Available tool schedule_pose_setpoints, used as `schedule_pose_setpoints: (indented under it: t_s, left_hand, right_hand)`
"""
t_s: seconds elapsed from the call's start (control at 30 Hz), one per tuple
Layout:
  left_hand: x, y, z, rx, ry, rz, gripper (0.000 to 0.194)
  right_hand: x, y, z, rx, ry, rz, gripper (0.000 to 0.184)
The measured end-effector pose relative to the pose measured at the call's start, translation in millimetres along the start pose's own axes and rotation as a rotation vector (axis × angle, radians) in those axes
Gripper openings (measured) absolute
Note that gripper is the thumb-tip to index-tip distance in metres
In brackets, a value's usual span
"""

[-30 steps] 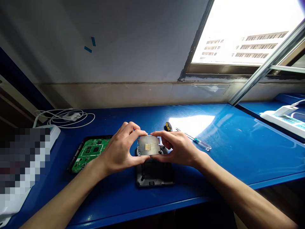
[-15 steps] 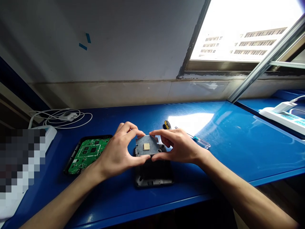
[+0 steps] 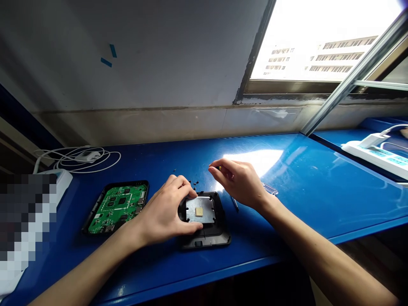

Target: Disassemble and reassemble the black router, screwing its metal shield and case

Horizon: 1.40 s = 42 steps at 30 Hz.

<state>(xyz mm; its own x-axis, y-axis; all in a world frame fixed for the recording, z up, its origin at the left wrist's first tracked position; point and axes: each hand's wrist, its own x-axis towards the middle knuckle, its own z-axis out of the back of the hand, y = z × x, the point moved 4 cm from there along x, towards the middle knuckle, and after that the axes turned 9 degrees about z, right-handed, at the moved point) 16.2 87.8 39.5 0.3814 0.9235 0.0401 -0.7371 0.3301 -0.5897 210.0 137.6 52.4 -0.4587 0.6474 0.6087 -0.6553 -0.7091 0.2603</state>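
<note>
My left hand (image 3: 168, 208) grips a silver metal plate (image 3: 208, 208), thumb at its near edge and fingers at its far edge. A small cream-coloured pad (image 3: 199, 211) sits on the plate. The plate lies inside a black plastic cover (image 3: 221, 238) on the blue table. To the right, my right hand (image 3: 240, 180) is closed around a black-and-yellow screwdriver (image 3: 219, 168); most of its handle is hidden in the fingers. A dark shaft (image 3: 235, 204) shows below that hand. Several small dark screws (image 3: 195, 184) lie just beyond the cover.
A green circuit board (image 3: 119, 204) in a black shell lies at left. Behind it are a coiled white cable (image 3: 105, 163) and charger (image 3: 87, 157). A clear-handled screwdriver (image 3: 270, 189) is partly behind my right hand. A white power strip (image 3: 379, 153) stands far right.
The metal plate has come down into the black cover, with my left hand still on it. My right hand has let go of the plate, moved away, and closed on the black-and-yellow screwdriver.
</note>
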Motion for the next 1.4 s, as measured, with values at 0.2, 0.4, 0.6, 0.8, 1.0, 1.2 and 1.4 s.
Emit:
schedule_pose_setpoints:
  t_s: [0.2,0.4,0.6,0.8,1.0,1.2,1.4]
  left_hand:
    - [-2.3,0.7,-3.1,0.012,0.049,-0.007,0.041]
    - [-3.2,-0.1,-2.8,0.029,0.060,-0.003,0.041]
    - [-4.0,-2.1,-2.0,0.034,0.036,-0.031,0.039]
    - [-4.1,-3.3,-4.3,0.040,0.049,-0.008,0.038]
    - [-3.6,-5.9,-5.6,0.065,0.063,0.015,0.034]
    - [-4.1,-6.0,-7.5,0.076,0.050,-0.007,0.035]
    - [-4.1,-5.6,-9.6,0.087,0.062,0.002,0.034]
  right_hand:
    - [-0.9,-1.2,-3.8,-0.011,0.041,-0.023,0.027]
    - [-1.7,-2.8,-8.2,-0.013,0.080,-0.029,0.025]
    - [0.8,-7.7,-4.0,-0.132,0.074,-0.163,0.025]
    - [0.5,-13.1,-3.3,-0.233,0.136,-0.238,0.027]
    - [-3.7,-19.3,-4.9,-0.348,0.199,-0.336,0.034]
    - [-4.3,-21.6,-8.2,-0.362,0.247,-0.347,0.035]
    - [-6.0,-30.2,-15.0,-0.335,0.298,-0.388,0.031]
